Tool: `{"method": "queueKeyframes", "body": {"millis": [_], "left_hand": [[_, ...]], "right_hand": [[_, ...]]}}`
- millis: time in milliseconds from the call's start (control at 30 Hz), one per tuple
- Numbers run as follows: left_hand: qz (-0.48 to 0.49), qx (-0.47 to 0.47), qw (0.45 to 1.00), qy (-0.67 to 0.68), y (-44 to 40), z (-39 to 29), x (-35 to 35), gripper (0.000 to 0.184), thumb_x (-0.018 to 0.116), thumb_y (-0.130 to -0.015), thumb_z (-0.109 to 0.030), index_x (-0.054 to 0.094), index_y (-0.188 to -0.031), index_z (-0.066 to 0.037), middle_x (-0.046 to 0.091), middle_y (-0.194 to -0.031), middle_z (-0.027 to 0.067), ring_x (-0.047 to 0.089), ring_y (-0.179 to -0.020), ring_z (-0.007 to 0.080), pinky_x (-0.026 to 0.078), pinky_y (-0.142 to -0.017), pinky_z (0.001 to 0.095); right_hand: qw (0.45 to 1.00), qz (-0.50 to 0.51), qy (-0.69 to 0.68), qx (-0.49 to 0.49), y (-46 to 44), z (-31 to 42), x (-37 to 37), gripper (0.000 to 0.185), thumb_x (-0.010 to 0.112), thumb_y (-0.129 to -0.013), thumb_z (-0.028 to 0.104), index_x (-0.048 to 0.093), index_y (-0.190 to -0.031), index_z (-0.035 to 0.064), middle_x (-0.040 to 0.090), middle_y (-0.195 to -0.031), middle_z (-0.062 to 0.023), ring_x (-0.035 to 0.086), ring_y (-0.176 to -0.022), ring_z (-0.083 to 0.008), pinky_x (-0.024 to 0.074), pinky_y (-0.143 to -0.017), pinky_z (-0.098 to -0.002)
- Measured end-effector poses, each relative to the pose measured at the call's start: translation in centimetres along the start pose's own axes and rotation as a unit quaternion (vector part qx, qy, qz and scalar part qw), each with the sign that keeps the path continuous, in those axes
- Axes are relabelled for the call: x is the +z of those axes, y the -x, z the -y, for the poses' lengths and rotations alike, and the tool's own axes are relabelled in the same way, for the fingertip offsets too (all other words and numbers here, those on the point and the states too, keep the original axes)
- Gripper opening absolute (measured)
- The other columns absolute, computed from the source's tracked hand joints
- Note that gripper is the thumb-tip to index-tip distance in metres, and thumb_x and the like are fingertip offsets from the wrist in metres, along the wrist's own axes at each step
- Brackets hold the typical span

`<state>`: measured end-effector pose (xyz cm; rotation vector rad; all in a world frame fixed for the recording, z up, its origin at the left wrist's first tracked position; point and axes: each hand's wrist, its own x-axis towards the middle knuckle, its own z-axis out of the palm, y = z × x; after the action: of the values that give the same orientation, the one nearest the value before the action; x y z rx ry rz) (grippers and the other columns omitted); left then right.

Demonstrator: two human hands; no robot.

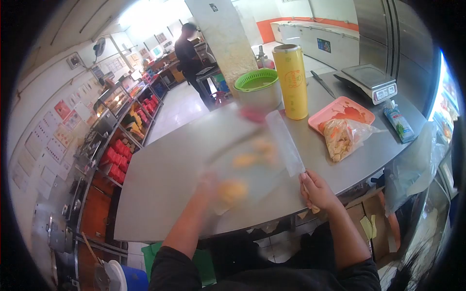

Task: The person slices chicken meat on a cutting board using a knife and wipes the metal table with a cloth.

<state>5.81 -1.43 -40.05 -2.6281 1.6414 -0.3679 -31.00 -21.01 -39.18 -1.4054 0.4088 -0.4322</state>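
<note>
My right hand (316,190) is closed round the handle of a cleaver (285,143), whose broad pale blade points up and away over the steel table (160,179). My left hand (209,185) is smeared by motion, so its fingers cannot be made out. It is beside a pale, blurred sheet or board (262,180), and I cannot tell whether it grips it. Blurred yellow-orange pieces of food (232,190) lie on that surface, one close to the left hand and others farther off.
A yellow film roll (291,82) stands at the back beside a green basket (256,80). To the right are a pink tray (342,112), a bag of pale chunks (340,140), a knife (323,84), a scale (368,82) and a packet (398,122). Another person (187,53) stands farther back.
</note>
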Motion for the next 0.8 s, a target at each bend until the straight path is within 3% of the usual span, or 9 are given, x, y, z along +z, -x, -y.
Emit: {"method": "queueKeyframes", "body": {"millis": [67,167,267,367,467,533,567,633,800], "left_hand": [[-0.07,0.036,0.992,-0.094,-0.1,1.5,0.4,0.033,0.066,-0.094,-0.041,0.078,-0.11,-0.016,0.076,-0.11,0.015,0.072,-0.104,0.0348,0.056,-0.093,0.0458],[-0.039,-0.095,0.993,-0.055,0.6,1.6,-0.4,0.029,0.069,-0.093,-0.037,0.079,-0.108,-0.015,0.075,-0.109,0.0142,0.072,-0.102,0.0338,0.057,-0.091,0.0462],[-0.007,-0.027,0.999,0.042,3.2,-0.7,-3.0,0.024,0.07,-0.094,-0.033,0.079,-0.104,-0.014,0.075,-0.107,0.0134,0.071,-0.1,0.0337,0.057,-0.09,0.0472],[-0.026,0.187,0.959,0.21,4.8,-1.6,-3.9,0.02,0.069,-0.094,-0.03,0.08,-0.101,-0.015,0.075,-0.107,0.0125,0.071,-0.099,0.0335,0.057,-0.09,0.0466],[-0.035,0.149,0.936,0.317,5.7,-3.3,-7.4,0.019,0.068,-0.094,-0.03,0.079,-0.1,-0.015,0.074,-0.105,0.0122,0.07,-0.099,0.0338,0.056,-0.089,0.0457],[0.083,0.123,0.943,0.297,5.3,-2.8,-9.0,0.018,0.07,-0.091,-0.029,0.079,-0.097,-0.015,0.074,-0.102,0.012,0.069,-0.096,0.0332,0.056,-0.087,0.0458],[0.075,0.122,0.94,0.308,4.9,-2.1,-8.4,0.018,0.07,-0.091,-0.029,0.079,-0.097,-0.015,0.074,-0.102,0.012,0.069,-0.096,0.0332,0.056,-0.087,0.0458],[0.018,0.252,0.932,0.26,4.4,-0.5,-6.6,0.018,0.069,-0.09,-0.028,0.077,-0.097,-0.014,0.072,-0.097,0.0118,0.068,-0.092,0.0338,0.056,-0.083,0.0468],[0.06,0.182,0.933,0.305,4.3,1.6,-1.9,0.021,0.065,-0.09,-0.03,0.074,-0.1,-0.014,0.07,-0.088,0.0109,0.067,-0.081,0.0362,0.056,-0.076,0.0478]], "right_hand": [[1.0,0.005,-0.002,0.002,-0.3,-0.1,0.0,0.034,0.043,-0.115,0.037,0.048,-0.1,0.0074,0.046,-0.057,-0.0006,0.045,-0.041,-0.0109,0.04,-0.041,-0.0295],[1.0,0.006,0.008,0.003,-0.4,0.1,0.1,0.034,0.043,-0.115,0.037,0.048,-0.099,0.007,0.047,-0.057,0.0,0.045,-0.041,-0.0103,0.0396,-0.041,-0.029],[1.0,0.001,0.029,-0.003,-0.6,0.2,0.3,0.034,0.043,-0.115,0.037,0.049,-0.101,0.0064,0.048,-0.057,0.0005,0.045,-0.041,-0.0099,0.0392,-0.041,-0.0289],[0.999,-0.013,0.04,0.015,-0.9,0.4,0.9,0.034,0.042,-0.115,0.036,0.051,-0.103,0.0063,0.048,-0.057,0.0022,0.044,-0.041,-0.0073,0.0371,-0.041,-0.0273],[0.994,-0.029,0.088,0.059,-1.0,-0.2,1.3,0.034,0.046,-0.113,0.036,0.053,-0.105,0.0037,0.054,-0.06,-0.0058,0.053,-0.047,-0.0175,0.0457,-0.049,-0.0349],[0.962,-0.05,0.269,-0.02,-1.4,-0.8,1.9,0.035,0.05,-0.111,0.036,0.055,-0.107,0.0016,0.062,-0.069,-0.0169,0.063,-0.061,-0.0335,0.0507,-0.061,-0.045],[0.94,-0.058,0.332,-0.046,-1.4,0.2,2.7,0.035,0.051,-0.11,0.036,0.055,-0.107,0.0009,0.065,-0.073,-0.0206,0.066,-0.066,-0.0388,0.0523,-0.065,-0.0484],[0.893,-0.046,0.448,-0.002,-0.8,2.0,5.6,0.038,0.053,-0.108,0.037,0.057,-0.111,-0.0005,0.068,-0.09,-0.0308,0.065,-0.092,-0.0542,0.0497,-0.08,-0.0589],[0.834,-0.006,0.549,0.052,-0.2,4.4,11.5,0.037,0.052,-0.108,0.039,0.057,-0.106,0.0023,0.068,-0.086,-0.0319,0.065,-0.086,-0.0551,0.0482,-0.077,-0.0641]]}}
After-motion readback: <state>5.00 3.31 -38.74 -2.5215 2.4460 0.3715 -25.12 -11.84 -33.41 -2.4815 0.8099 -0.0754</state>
